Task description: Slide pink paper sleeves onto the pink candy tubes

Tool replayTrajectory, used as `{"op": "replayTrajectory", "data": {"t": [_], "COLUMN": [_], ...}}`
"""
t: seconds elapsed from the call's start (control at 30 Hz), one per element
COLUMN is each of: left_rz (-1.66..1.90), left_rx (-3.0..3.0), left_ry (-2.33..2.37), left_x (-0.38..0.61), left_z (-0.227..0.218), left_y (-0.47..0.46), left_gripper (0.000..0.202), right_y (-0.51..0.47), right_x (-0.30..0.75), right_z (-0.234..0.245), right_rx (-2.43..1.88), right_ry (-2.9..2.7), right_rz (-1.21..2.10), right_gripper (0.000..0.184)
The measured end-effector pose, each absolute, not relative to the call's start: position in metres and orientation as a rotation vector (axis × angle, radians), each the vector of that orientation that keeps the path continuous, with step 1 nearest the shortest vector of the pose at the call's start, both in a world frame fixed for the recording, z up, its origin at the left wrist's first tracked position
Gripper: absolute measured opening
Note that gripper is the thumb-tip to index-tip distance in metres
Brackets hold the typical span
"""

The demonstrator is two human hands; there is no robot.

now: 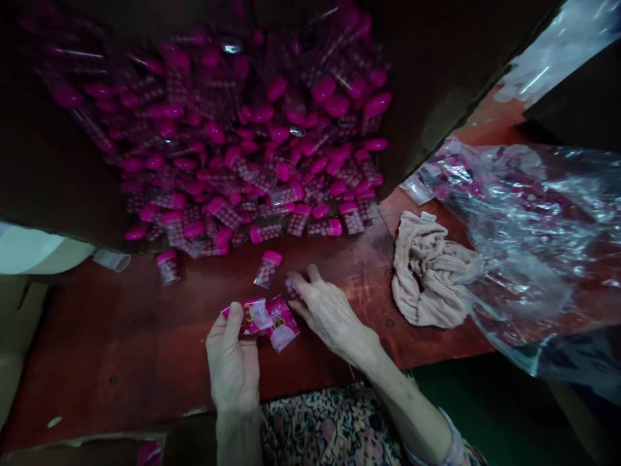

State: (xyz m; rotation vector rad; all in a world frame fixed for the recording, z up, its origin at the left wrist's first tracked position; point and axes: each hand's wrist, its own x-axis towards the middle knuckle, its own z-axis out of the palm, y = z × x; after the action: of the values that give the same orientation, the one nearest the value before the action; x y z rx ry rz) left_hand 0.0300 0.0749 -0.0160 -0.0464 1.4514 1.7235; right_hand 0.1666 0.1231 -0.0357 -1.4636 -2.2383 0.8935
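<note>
the left hand (233, 353) is at the near side of a reddish wooden table (145, 323), its thumb and fingers together, clamped on a pink wrapper (257, 316) with printed pictures. a second pink wrapper (282, 323) meets the right end of the first; whether the two are joined, i cannot tell. just to the right, the right hand (330, 317) reaches in from the near right, fingers bent at a small clear bottle (292, 289) of round pellets. the fingers cover much of that bottle, so i cannot tell whether they are clamped on it or only touching. a little farther off, between the hands, a capped bottle (268, 269) lies tilted on the wood, pink cap toward the far side. another pink-capped bottle (168, 268) lies well to the left, near a clear empty cup (112, 260). on the far side a great heap of bottles (252, 149) with pink caps fills a dark carton (427, 110) and spills over its near edge. to the right are a crumpled beige cloth (429, 272) and, beyond it, a large clear plastic bag (543, 259). a white rounded container (43, 249) stands at the far left.
</note>
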Motion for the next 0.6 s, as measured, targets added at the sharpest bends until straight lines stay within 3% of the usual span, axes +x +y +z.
{"op": "replayTrajectory", "data": {"t": [0.13, 0.33, 0.6], "left_rz": [1.722, 1.685, 1.669], "left_rx": [-0.044, 0.002, 0.095], "left_ry": [1.443, 1.406, 1.38], "left_x": [0.031, 0.041, 0.06], "left_z": [-0.014, -0.013, -0.01], "left_y": [0.076, 0.079, 0.082], "left_gripper": [0.029, 0.025, 0.022], "right_y": [0.129, 0.123, 0.114], "right_x": [0.18, 0.175, 0.159], "right_z": [-0.038, -0.019, -0.012], "right_rx": [-1.546, -1.359, -1.293], "right_ry": [-1.946, -0.911, -0.749], "right_rz": [0.969, 1.359, 1.437], "right_gripper": [0.03, 0.045, 0.048]}}
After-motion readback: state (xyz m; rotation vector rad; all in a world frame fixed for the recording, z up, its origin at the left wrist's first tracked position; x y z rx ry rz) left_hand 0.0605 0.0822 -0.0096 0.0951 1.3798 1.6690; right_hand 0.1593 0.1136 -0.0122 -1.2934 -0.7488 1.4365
